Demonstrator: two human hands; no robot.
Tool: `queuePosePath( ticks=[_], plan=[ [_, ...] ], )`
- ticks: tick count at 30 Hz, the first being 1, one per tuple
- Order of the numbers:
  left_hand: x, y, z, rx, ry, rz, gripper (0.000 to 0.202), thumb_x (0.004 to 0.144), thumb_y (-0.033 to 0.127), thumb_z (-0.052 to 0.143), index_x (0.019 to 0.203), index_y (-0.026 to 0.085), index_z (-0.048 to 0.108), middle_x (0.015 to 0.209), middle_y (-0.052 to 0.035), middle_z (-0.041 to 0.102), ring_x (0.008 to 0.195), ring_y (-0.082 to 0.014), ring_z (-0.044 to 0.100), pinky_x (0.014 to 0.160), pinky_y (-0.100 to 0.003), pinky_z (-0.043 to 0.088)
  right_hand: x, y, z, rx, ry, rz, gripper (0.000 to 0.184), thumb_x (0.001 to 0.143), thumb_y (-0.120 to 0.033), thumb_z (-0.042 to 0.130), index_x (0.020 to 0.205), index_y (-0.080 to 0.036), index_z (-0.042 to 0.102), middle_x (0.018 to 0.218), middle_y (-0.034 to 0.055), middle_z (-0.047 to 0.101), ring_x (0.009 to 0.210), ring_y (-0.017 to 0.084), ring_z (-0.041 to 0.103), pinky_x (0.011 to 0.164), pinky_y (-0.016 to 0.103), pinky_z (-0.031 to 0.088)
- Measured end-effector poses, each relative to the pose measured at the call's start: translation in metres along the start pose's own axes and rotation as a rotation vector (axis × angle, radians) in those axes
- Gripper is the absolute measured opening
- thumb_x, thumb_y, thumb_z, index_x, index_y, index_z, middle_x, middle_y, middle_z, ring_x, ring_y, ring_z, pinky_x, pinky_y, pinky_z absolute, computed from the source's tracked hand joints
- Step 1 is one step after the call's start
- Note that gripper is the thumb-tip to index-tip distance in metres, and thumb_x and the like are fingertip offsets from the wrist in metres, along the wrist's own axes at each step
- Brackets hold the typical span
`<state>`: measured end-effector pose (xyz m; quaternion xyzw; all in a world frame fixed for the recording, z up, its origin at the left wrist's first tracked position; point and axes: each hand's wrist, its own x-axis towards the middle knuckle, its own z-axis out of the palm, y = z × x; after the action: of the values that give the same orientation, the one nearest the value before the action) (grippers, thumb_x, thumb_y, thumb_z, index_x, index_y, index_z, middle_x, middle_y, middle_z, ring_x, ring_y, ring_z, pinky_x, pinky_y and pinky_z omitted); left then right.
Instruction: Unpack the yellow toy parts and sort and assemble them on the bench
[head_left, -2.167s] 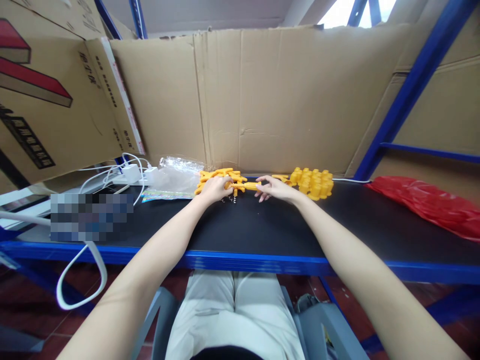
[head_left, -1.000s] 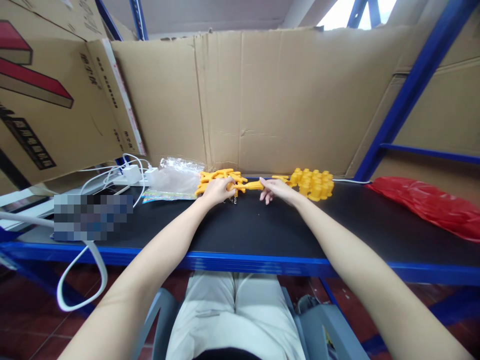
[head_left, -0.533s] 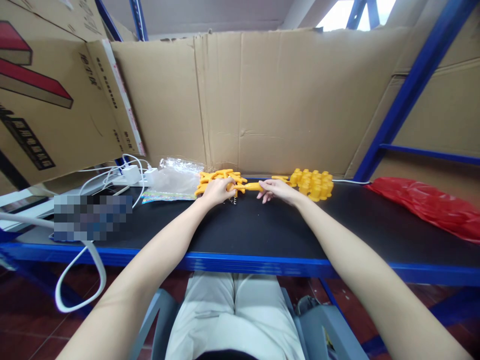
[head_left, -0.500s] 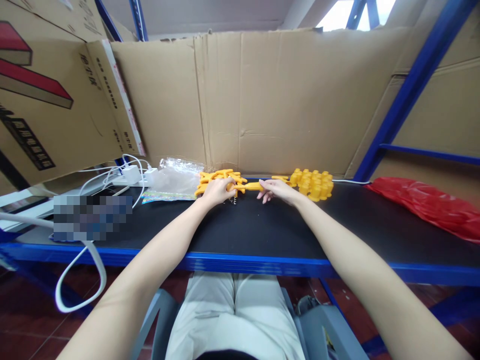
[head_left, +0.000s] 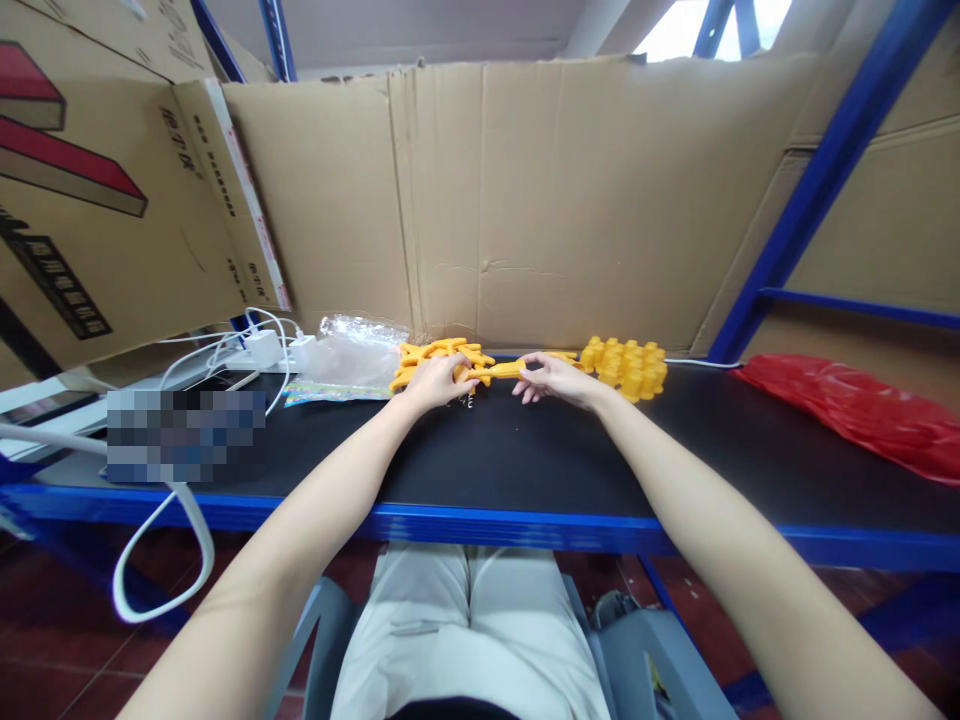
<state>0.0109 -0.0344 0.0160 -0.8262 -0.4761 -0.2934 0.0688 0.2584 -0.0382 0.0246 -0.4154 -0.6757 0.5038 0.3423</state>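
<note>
Stick [head_left: 499,370], orange plastic, held level just above the tabletop [head_left: 525,460] at its far side, between both hands. Left hand [head_left: 435,382] curled shut on the left end; right hand [head_left: 553,378] fingers [head_left: 529,368] pinch the right end. My read: stick is being worked between two grips, and any push or pull needs both ends held firm. Orange pile [head_left: 439,352] touches left hand, yellow pile [head_left: 628,368] just beside right. Clear bag [head_left: 352,352], white cables [head_left: 247,348] left; red bag [head_left: 862,412] well right; cardboard [head_left: 555,200] behind.
</note>
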Motion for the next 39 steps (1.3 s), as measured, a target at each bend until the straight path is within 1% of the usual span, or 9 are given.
queuePosePath(
  ticks=[3,7,10,14,17,19,26,32,39],
  plan=[
    [0.0,0.0009,-0.0004,-0.002,-0.006,0.006,0.032,0.076,0.047,0.061,0.097,0.021,0.062,0.078,-0.0032,0.068,0.074,-0.0201,0.062,0.064,-0.029,0.043,0.0,-0.0012,0.0005,-0.031,0.001,0.001,0.018,0.091,-0.031,0.052,0.094,-0.016,0.044,0.066,0.0053,0.068,0.053,0.012,0.063,0.048,0.019,0.045],
    [-0.0004,0.0029,-0.0019,-0.011,-0.009,-0.006,0.034,0.076,0.047,0.061,0.097,0.021,0.062,0.079,-0.0035,0.068,0.075,-0.0202,0.063,0.065,-0.029,0.044,0.0017,-0.0028,0.0032,-0.076,0.048,-0.015,0.028,0.09,-0.04,0.051,0.079,-0.015,0.05,0.063,0.0048,0.066,0.048,0.009,0.06,0.045,0.017,0.043],
    [-0.0006,0.0039,-0.0026,-0.016,-0.016,-0.026,0.034,0.077,0.047,0.062,0.097,0.02,0.062,0.079,-0.0038,0.068,0.075,-0.0203,0.063,0.066,-0.03,0.045,0.0039,-0.0012,0.0045,-0.078,0.112,-0.029,0.029,0.088,-0.042,0.053,0.083,-0.014,0.054,0.069,0.0054,0.066,0.051,0.008,0.059,0.046,0.018,0.045],
    [-0.0005,0.0035,-0.0022,-0.019,-0.013,-0.023,0.033,0.077,0.046,0.062,0.098,0.02,0.062,0.08,-0.0039,0.068,0.077,-0.0203,0.063,0.069,-0.031,0.046,0.0039,0.0007,0.0027,-0.062,0.092,-0.009,0.029,0.088,-0.042,0.054,0.095,-0.014,0.055,0.073,0.0061,0.067,0.054,0.009,0.06,0.048,0.019,0.047],
    [-0.0006,0.0026,-0.0018,-0.028,-0.008,-0.017,0.034,0.078,0.046,0.06,0.099,0.02,0.063,0.081,-0.0048,0.069,0.078,-0.0214,0.064,0.069,-0.032,0.046,0.0012,-0.0002,0.0,-0.047,0.066,-0.028,0.038,0.085,-0.031,0.06,0.117,-0.016,0.046,0.076,0.0042,0.068,0.057,0.01,0.062,0.051,0.02,0.048],
    [-0.0006,0.0021,-0.0017,-0.031,0.0,-0.017,0.034,0.079,0.047,0.059,0.099,0.019,0.063,0.081,-0.0054,0.069,0.079,-0.0225,0.064,0.069,-0.032,0.046,0.0,-0.0006,-0.0015,-0.047,0.052,-0.068,0.045,0.084,-0.023,0.062,0.123,-0.018,0.041,0.077,0.0024,0.068,0.058,0.009,0.062,0.053,0.02,0.049],
    [-0.0004,0.0008,-0.0009,-0.026,0.019,0.009,0.035,0.079,0.048,0.06,0.098,0.019,0.063,0.078,-0.0043,0.068,0.077,-0.02,0.063,0.066,-0.028,0.044,0.0015,0.0022,-0.0029,-0.082,0.06,-0.09,0.032,0.084,-0.027,0.06,0.111,-0.013,0.048,0.071,0.0039,0.068,0.054,0.01,0.061,0.053,0.021,0.047],
    [-0.0007,0.001,-0.0013,-0.025,0.022,0.007,0.035,0.079,0.049,0.059,0.097,0.02,0.063,0.078,-0.0041,0.068,0.076,-0.0197,0.063,0.066,-0.029,0.044,0.0037,0.0043,-0.003,-0.098,0.079,-0.084,0.035,0.083,-0.034,0.062,0.108,-0.012,0.051,0.07,0.0044,0.068,0.052,0.01,0.06,0.049,0.021,0.046],
    [-0.0007,-0.0005,-0.0002,-0.034,0.02,0.011,0.035,0.079,0.05,0.059,0.096,0.02,0.063,0.077,-0.0039,0.068,0.074,-0.0187,0.063,0.066,-0.028,0.044,0.0061,0.0066,-0.0023,-0.109,0.11,-0.061,0.031,0.085,-0.038,0.06,0.104,-0.014,0.056,0.083,0.0076,0.07,0.057,0.009,0.063,0.051,0.019,0.05]
  ],
)
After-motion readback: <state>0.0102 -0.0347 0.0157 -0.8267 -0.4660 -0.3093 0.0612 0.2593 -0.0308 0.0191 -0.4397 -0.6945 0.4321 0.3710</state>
